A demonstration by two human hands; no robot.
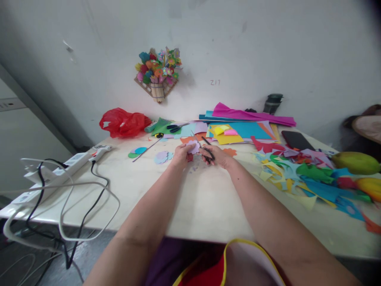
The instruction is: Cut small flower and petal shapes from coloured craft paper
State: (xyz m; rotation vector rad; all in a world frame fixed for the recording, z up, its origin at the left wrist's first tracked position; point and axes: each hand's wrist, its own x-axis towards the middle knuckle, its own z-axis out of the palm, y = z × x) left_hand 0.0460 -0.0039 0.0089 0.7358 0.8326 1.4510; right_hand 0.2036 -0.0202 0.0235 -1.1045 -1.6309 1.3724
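Observation:
My left hand (180,154) pinches a small lilac paper shape (194,147) above the pale table (202,198). Just to its right, my right hand (216,155) grips black-handled scissors (207,149), whose blades point up and left toward the paper. Both hands are closed and nearly touch each other. More lilac and light-blue cut paper flowers (162,157) lie on the table left of my left hand. A small red scrap shows under my hands.
Coloured paper sheets (238,129) and a second pair of scissors (176,127) lie at the back. Paper offcuts (312,178), a black phone (297,140) and mangoes (355,163) fill the right. Power strips with cables (65,171) and a red bag (123,122) sit left.

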